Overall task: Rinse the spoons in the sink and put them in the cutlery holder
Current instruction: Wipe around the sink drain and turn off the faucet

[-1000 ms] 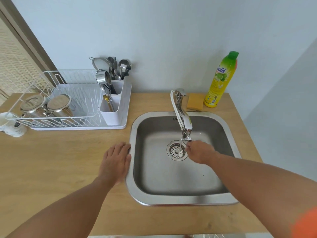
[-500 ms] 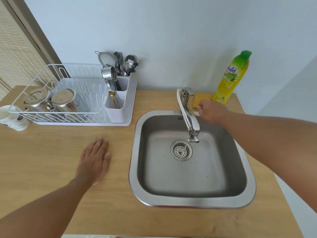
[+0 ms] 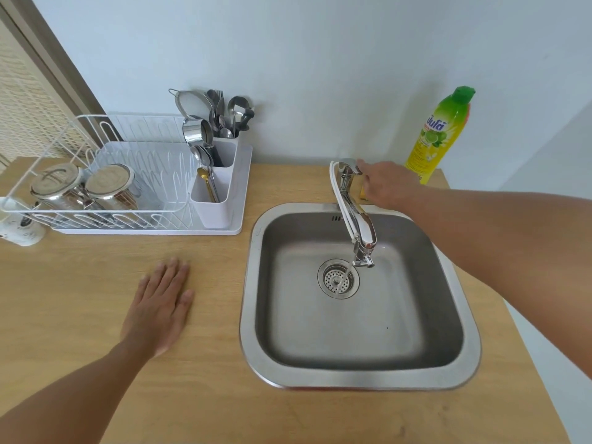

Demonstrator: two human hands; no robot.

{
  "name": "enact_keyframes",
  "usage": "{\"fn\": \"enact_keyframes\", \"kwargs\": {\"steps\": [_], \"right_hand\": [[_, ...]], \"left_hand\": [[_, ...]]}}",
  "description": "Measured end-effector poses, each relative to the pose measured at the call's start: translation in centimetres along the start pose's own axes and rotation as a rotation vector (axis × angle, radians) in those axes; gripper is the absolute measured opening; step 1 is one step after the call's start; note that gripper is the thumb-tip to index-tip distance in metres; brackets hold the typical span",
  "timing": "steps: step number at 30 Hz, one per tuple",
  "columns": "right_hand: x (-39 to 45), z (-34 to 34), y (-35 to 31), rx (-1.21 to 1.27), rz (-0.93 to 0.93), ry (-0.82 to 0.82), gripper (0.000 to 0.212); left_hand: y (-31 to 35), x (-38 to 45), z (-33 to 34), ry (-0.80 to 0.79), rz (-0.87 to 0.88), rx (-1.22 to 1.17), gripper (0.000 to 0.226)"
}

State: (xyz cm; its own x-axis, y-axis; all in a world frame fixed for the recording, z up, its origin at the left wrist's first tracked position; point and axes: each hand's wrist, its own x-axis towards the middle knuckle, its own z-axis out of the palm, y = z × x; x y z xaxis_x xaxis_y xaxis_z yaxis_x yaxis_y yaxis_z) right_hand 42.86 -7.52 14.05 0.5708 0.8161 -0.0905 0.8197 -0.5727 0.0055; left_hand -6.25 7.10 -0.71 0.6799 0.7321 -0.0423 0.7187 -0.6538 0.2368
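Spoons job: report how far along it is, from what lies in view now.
Done, apparently: the sink holds no spoons, and spoons stand in the cutlery holder. In hand: the right hand is on the tap lever, with a thin stream falling onto the drain; the left hand lies flat on the counter, holding nothing. Left: nothing visible but the running water.

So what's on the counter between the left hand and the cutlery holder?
Nothing: in the head view, only bare wooden counter and the drying rack's white tray edge separate the left hand from the cutlery holder.
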Motion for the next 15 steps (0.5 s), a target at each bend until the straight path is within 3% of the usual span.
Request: {"fn": "enact_keyframes", "kwargs": {"steps": [15], "right_hand": [[-2.3,2.0,-1.3,-0.004,0.034,0.03,0.067]], "left_hand": [[-0.5,0.2,0.4,-0.027,-0.012,0.007,0.067]]}}
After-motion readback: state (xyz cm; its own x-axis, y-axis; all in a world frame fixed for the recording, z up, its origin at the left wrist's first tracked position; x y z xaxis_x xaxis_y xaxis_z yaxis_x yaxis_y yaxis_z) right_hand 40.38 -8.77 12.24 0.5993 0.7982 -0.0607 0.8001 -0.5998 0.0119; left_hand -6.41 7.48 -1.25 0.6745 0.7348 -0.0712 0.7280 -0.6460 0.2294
